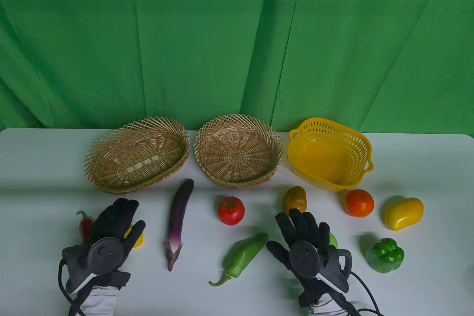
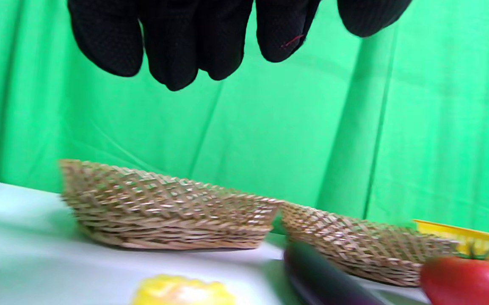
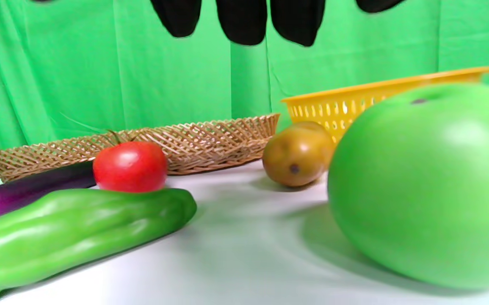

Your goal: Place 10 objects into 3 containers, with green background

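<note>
My left hand (image 1: pixel 131 218) hovers open over a small yellow fruit (image 1: pixel 137 239), beside a red chili (image 1: pixel 86 225). Its fingers (image 2: pixel 176 55) hang free above the fruit (image 2: pixel 183 291). My right hand (image 1: pixel 287 230) is open and empty over a green apple (image 1: pixel 333 239), which looms large in the right wrist view (image 3: pixel 426 182). An eggplant (image 1: pixel 179 216), red tomato (image 1: pixel 230 210), long green pepper (image 1: pixel 242 256), brown fruit (image 1: pixel 295 199), orange tomato (image 1: pixel 359 203), yellow mango (image 1: pixel 403 213) and green bell pepper (image 1: pixel 385 255) lie on the table.
Three empty containers stand in a row at the back: an oval wicker basket (image 1: pixel 137 155), a round wicker basket (image 1: pixel 237 153) and a yellow plastic basket (image 1: pixel 329 153). A green cloth hangs behind the white table (image 1: pixel 37 168).
</note>
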`<move>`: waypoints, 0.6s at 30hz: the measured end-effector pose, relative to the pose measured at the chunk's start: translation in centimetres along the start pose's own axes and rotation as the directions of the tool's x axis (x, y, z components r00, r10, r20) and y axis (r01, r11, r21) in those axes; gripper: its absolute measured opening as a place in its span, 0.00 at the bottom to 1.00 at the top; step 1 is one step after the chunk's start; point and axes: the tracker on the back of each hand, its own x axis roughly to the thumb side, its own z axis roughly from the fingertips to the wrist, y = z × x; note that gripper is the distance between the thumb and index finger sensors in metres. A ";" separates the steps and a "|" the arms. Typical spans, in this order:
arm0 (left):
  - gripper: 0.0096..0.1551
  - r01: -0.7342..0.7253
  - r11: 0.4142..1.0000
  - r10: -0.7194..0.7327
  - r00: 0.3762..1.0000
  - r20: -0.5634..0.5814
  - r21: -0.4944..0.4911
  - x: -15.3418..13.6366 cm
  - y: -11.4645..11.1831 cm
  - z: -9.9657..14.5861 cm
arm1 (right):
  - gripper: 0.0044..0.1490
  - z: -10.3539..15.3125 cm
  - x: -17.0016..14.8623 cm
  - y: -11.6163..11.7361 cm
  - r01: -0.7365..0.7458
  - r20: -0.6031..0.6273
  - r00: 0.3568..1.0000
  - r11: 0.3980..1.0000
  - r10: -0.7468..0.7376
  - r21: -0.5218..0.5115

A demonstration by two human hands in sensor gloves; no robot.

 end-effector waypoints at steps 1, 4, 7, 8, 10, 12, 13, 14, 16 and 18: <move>0.37 0.012 1.000 -0.012 1.000 -0.022 -0.001 -0.6 -0.1 0.0 | 0.50 0.0 0.0 0.0 0.000 0.000 1.000 1.000 0.000 0.001; 0.37 0.039 0.999 -0.040 0.994 -0.098 -0.008 -2.4 -0.3 0.2 | 0.50 0.0 0.0 -0.1 -0.003 -0.001 1.000 1.000 0.003 0.000; 0.38 0.050 0.998 -0.057 0.982 -0.180 -0.045 -4.2 -1.0 0.4 | 0.50 0.1 0.1 -0.3 0.008 -0.001 1.000 1.000 -0.008 -0.006; 0.39 0.053 0.997 -0.064 0.978 -0.197 -0.059 -4.5 -1.2 0.4 | 0.50 0.1 0.1 -0.3 0.009 0.000 1.000 1.000 -0.009 -0.007; 0.40 0.061 0.992 -0.086 0.966 -0.244 -0.108 -5.4 -2.0 0.6 | 0.50 0.1 0.1 -0.3 0.010 0.001 1.000 1.000 -0.010 -0.009; 0.41 0.056 0.986 -0.098 0.957 -0.275 -0.158 -5.8 -2.7 0.7 | 0.50 0.0 0.1 -0.3 0.010 0.003 1.000 1.000 -0.010 -0.012; 0.42 0.052 0.981 -0.105 0.951 -0.291 -0.185 -6.0 -3.2 0.7 | 0.50 0.0 0.1 -0.3 0.010 0.003 1.000 1.000 -0.010 -0.012; 0.43 0.052 0.976 -0.118 0.944 -0.309 -0.212 -6.2 -3.6 0.7 | 0.50 0.0 0.1 -0.3 0.010 0.003 1.000 1.000 -0.010 -0.011; 0.44 0.055 0.965 -0.140 0.934 -0.328 -0.256 -6.5 -4.3 0.8 | 0.50 0.0 0.1 -0.3 0.012 0.003 1.000 1.000 -0.012 -0.010; 0.44 0.055 0.954 -0.160 0.925 -0.344 -0.295 -6.6 -4.9 0.8 | 0.50 0.0 0.0 -0.4 0.012 0.002 1.000 1.000 -0.012 -0.009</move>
